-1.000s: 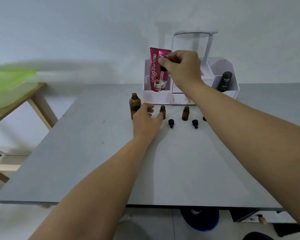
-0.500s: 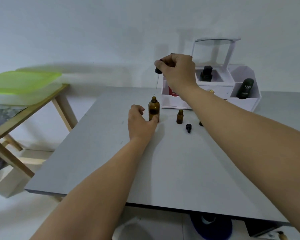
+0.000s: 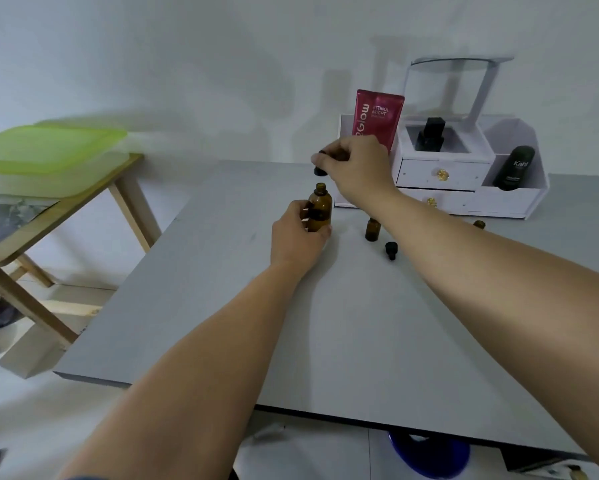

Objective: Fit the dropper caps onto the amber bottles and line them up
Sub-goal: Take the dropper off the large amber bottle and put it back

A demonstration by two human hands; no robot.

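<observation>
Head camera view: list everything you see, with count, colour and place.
big bottle: one, amber, upright on the table, uncapped.
small bottles: two, amber, right of it; the far one half hidden by the right arm.
dropper cap: one, black, just above the big bottle's mouth.
loose cap: one, black, on the table by a small bottle.
table: one, grey.
organiser: one, white, back of table, holding a red tube, a black bottle, a dark tube.
side table: one, wooden, left, green lid on top.
left hand: holds the big bottle.
right hand: pinches the dropper cap.
</observation>
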